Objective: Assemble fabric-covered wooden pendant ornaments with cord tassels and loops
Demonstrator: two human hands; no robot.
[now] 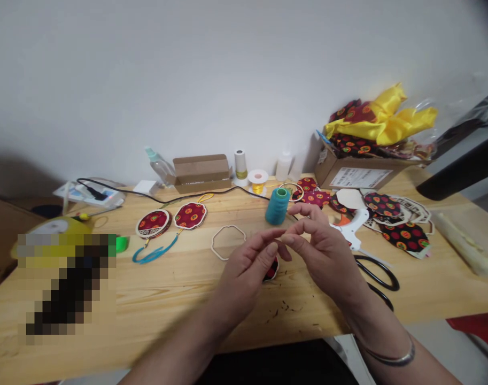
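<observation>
Over the front middle of the wooden table, my left hand (249,264) and my right hand (326,254) meet at the fingertips, both pinching. Whatever lies between the fingers is too small to make out. Partly hidden beneath my left hand is a dark red and black patterned fabric piece with a pale rim (272,270). A bare scalloped frame (212,248) lies just left of my hands. Behind them stands a cone of teal thread (277,207). The black-handled scissors (382,275) and a white glue gun (351,230) are close to my right hand.
Two fabric ornaments (191,215) with cords lie to the left. Along the wall are an open cardboard box (202,174), a spray bottle (159,167) and a yellow thread spool (258,184). Patterned fabric pieces (404,236) and a full carton (358,174) occupy the right. A black cable crosses behind.
</observation>
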